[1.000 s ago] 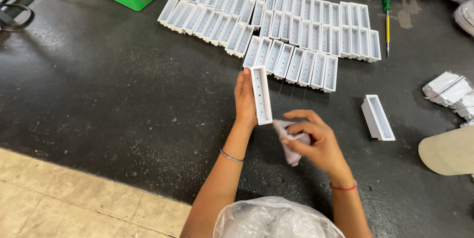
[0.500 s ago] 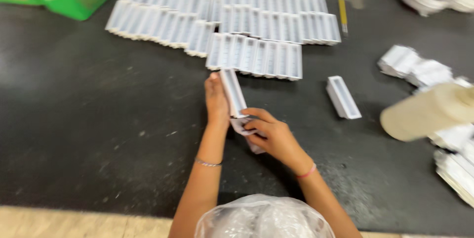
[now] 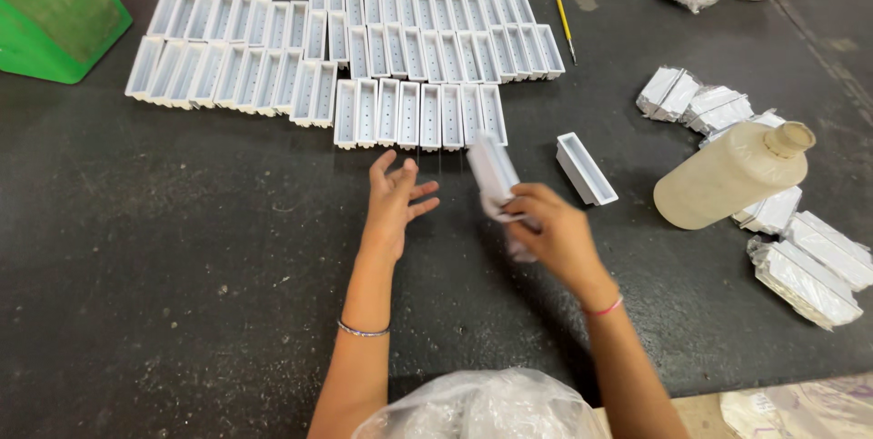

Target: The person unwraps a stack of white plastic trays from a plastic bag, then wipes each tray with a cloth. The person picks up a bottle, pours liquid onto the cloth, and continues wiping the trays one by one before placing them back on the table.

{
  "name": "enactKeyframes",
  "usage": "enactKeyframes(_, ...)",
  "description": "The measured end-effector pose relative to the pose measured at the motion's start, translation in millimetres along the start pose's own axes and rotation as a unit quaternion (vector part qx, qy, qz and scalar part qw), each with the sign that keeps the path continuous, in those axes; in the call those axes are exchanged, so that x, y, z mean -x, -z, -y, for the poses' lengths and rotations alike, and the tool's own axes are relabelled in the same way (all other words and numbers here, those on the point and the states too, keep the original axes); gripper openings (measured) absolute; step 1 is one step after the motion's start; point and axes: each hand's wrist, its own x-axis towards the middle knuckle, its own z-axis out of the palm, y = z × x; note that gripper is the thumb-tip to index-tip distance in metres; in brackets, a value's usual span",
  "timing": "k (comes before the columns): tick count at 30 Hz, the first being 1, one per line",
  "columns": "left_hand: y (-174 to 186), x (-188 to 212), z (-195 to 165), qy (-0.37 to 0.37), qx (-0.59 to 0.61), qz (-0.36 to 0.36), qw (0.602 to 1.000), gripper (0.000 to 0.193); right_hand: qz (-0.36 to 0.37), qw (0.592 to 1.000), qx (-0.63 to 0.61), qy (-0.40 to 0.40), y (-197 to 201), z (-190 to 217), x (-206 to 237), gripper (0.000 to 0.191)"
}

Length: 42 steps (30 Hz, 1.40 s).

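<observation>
Right hand grips a white tray; left hand is free above the table.

The right hand (image 3: 555, 237) has its fingers clamped on a long white rectangular plastic tray (image 3: 492, 172), blurred, just below the rows of matching white trays (image 3: 418, 114) on the dark table (image 3: 182, 248). The left hand (image 3: 395, 205) is empty, fingers spread apart. A single white tray (image 3: 586, 168) lies just beside a cream plastic bottle (image 3: 732, 175).

A workshop: rows of white plastic housings (image 3: 364, 57), screwdriver (image 3: 559, 2), dark workbench (image 3: 182, 266).

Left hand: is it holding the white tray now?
No, the left hand is open and empty; the right hand holds the white tray.
</observation>
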Motion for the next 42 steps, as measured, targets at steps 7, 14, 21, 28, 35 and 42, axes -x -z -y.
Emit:
enactKeyframes(7, 4, 6, -13, 0.004, -0.004, -0.016, 1.000, 0.071, -0.069, 0.963, 0.198, 0.167, 33, -20, -21, 0.019)
enactKeyframes(14, 8, 3, -14, 0.006, 0.002, -0.031, 1.000, 0.065, -0.088, 0.957, 0.216, 0.174, 37, -34, -30, 0.019)
enactKeyframes(21, 10, 2, -13, -0.003, -0.006, -0.033, 0.999, 0.061, -0.058, 0.924, 0.294, 0.237, 25, -53, -98, 0.012)
enactKeyframes(28, 10, 3, -17, -0.018, -0.012, -0.036, 0.999, 0.059, -0.011, 0.907, 0.305, 0.289, 21, -64, -139, 0.011)
enactKeyframes(35, 8, 5, -18, -0.032, -0.043, -0.041, 0.998, 0.057, -0.032, 0.938, 0.257, 0.230, 12, -58, -123, 0.010)
enactKeyframes(42, 11, 3, -13, -0.023, -0.041, -0.035, 0.998, 0.052, -0.203, 0.956, 0.123, 0.171, 68, -79, -70, 0.021)
